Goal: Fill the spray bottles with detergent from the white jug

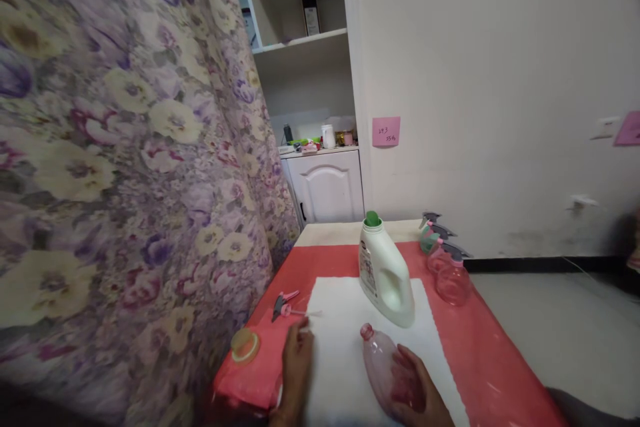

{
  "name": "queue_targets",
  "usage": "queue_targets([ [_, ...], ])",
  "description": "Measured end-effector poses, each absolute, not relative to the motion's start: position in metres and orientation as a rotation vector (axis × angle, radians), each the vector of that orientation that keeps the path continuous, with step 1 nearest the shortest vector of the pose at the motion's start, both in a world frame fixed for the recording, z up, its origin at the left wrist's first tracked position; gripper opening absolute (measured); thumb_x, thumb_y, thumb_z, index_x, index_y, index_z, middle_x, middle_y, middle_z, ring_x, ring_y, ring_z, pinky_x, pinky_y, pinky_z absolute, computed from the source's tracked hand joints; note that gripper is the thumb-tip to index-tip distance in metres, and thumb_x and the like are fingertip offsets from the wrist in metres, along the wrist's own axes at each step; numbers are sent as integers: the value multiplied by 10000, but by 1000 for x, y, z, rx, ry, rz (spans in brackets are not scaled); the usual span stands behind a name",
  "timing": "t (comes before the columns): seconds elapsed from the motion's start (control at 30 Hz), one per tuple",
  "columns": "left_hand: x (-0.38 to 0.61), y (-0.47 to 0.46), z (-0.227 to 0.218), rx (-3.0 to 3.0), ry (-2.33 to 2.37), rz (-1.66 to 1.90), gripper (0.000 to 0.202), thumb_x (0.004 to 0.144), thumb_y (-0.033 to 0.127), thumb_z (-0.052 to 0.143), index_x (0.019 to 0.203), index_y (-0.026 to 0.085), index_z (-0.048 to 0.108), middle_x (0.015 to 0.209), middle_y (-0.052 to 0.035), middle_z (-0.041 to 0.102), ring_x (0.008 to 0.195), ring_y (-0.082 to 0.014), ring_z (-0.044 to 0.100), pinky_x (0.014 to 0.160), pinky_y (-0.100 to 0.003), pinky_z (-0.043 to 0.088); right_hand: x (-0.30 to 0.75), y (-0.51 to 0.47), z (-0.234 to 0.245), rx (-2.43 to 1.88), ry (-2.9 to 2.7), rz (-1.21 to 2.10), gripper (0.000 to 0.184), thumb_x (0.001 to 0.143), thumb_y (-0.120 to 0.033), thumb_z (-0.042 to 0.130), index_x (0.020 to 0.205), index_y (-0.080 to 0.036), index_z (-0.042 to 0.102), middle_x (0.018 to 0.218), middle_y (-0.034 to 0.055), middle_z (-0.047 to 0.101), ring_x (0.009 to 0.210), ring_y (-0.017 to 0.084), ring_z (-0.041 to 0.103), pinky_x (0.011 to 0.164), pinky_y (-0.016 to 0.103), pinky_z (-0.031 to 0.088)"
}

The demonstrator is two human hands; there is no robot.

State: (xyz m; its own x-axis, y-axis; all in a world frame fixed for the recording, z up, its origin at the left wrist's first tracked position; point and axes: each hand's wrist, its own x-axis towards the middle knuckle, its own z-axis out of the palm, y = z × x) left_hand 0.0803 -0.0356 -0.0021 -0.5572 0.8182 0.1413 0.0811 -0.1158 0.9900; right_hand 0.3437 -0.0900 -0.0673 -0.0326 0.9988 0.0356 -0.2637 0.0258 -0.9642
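Note:
My right hand (419,392) is wrapped around the lower part of an empty pink plastic bottle (381,363) that lies tilted on a white cloth (340,347), open neck pointing away. My left hand (296,365) rests at the cloth's left edge, fingers curled, fingertips close to the thin tube of a pink and grey spray head (283,305) lying on the red table (480,353). Whether it pinches anything I cannot make out. A white detergent jug (385,271) with a green cap stands upright just beyond the bottle.
Two pink spray bottles (450,273) with grey triggers and a greenish one stand at the table's far right. A round yellowish lid (245,345) lies near the left edge. A floral curtain (125,147) hangs at left. White cabinet and shelves stand behind.

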Motion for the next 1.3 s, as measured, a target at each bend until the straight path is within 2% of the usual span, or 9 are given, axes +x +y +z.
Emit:
queue_targets([
  [0.07,108,-55,-4,1134,1504,1544,290,601,312,776,868,210,722,909,-83,735,886,-306,666,866,-421,504,344,-89,-68,-988,-1078,1261,928,496,-601,804,1283,-258,452,1349,152,522,1265,377,489,1013,476,435],
  [0.17,148,-79,-8,1355,1077,1182,466,763,472,669,1175,256,645,1240,-108,662,1167,-296,591,1025,-413,430,343,-90,-65,-973,-1107,1215,910,513,-622,800,1272,-256,457,1334,144,533,1277,370,478,1083,491,367],
  [0.3,179,-92,-15,1277,896,1076,972,574,535,817,1409,257,402,1484,-162,426,1347,-341,424,1094,-425,374,340,-92,-59,-936,-1112,1225,909,528,-611,810,1276,-249,442,1327,147,537,1262,355,500,1067,466,404],
  [0.4,187,-93,-17,1255,932,1073,1137,494,540,855,1443,228,311,1480,-199,405,1364,-372,387,1114,-452,348,339,-94,-56,-966,-1154,1169,872,557,-584,805,1276,-239,453,1329,143,543,1273,351,489,1079,459,396],
  [0.6,188,-96,-9,1216,949,1158,996,555,511,832,1390,231,367,1390,-182,516,1289,-377,481,1058,-461,421,339,-98,-54,-947,-1258,1157,826,649,-518,767,1344,-233,424,1393,137,509,1327,333,442,1112,437,368],
  [0.77,180,-93,6,1302,1115,1173,854,653,415,800,1376,217,391,1384,-181,518,1277,-340,502,1053,-429,432,343,-96,-64,-938,-1401,1121,866,688,-431,737,1418,-214,323,1470,146,422,1346,309,431,1087,429,416],
  [0.97,161,-65,10,1497,1262,1239,748,732,379,717,1376,217,373,1461,-130,461,1324,-283,463,1085,-388,399,365,-83,-90,-1234,-1719,416,568,881,-337,527,1412,-227,359,1466,127,448,1372,297,397,1117,516,371],
  [1.13,148,-34,-10,1491,1478,1313,794,718,379,703,1396,181,341,1457,-164,458,1294,-296,493,1048,-394,427,373,-72,-115,-1385,-1862,-115,590,876,-431,556,1391,-179,420,1434,184,489,1331,371,441,1051,582,404],
  [1.3,141,-28,-27,1451,1655,1271,814,718,378,700,1416,178,331,1467,-156,449,1340,-291,442,1082,-381,375,372,-70,-122,-1419,-1988,-326,510,875,-490,550,1271,-170,568,1357,198,572,1248,394,530,981,567,447],
])
